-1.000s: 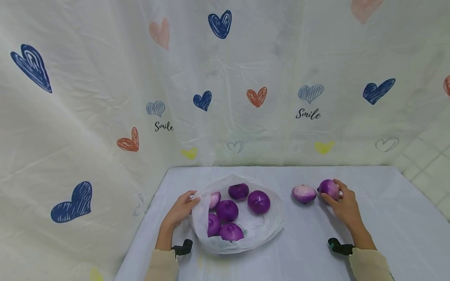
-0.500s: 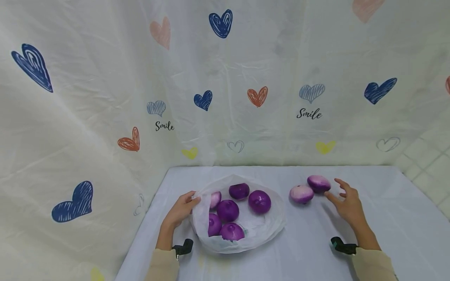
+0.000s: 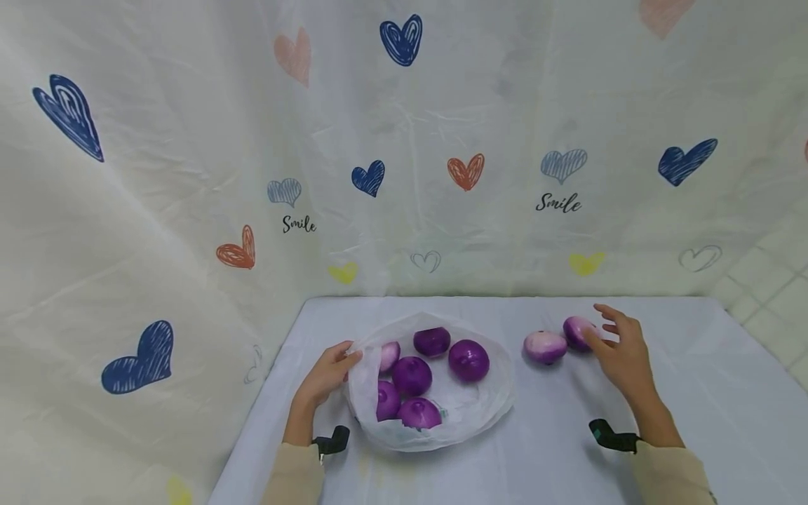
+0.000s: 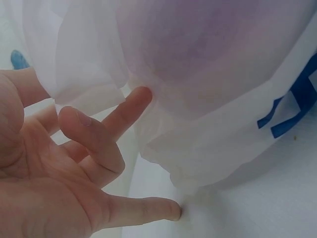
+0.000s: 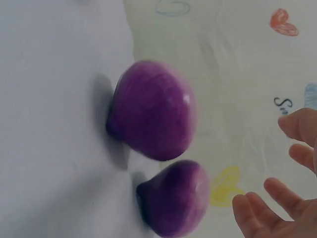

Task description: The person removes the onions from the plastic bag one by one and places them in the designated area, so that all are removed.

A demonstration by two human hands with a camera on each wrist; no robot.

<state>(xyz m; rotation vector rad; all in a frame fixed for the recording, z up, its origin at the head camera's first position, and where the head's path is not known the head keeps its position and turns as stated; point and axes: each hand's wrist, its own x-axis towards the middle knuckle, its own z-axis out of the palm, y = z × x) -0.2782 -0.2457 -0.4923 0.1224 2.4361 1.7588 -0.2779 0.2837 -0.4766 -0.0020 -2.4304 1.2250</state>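
Note:
My left hand (image 3: 331,372) grips the left rim of a white plastic bag (image 3: 454,435), its thumb over the edge. In the left wrist view the bag (image 4: 198,134) hangs against the fingers, with a purple shape showing through. Several red onions (image 3: 468,360) lie inside, some partly hidden by the bag's folded side. To the right, two red onions sit side by side on the table: a paler onion (image 3: 545,347) and a purple onion (image 3: 577,333). Close by the purple one is my right hand (image 3: 625,351), fingers spread and holding nothing; the right wrist view shows both onions (image 5: 153,111) apart from its fingertips.
The table has a white cover (image 3: 505,463) and ends at a back edge near the two loose onions. Behind it hangs a pale curtain (image 3: 404,119) printed with hearts. A dark wrist camera (image 3: 612,436) is strapped to each arm.
My right hand has let go of the purple onion, which now rests beside the paler one and has shifted slightly since. The left hand keeps its hold on the bag.

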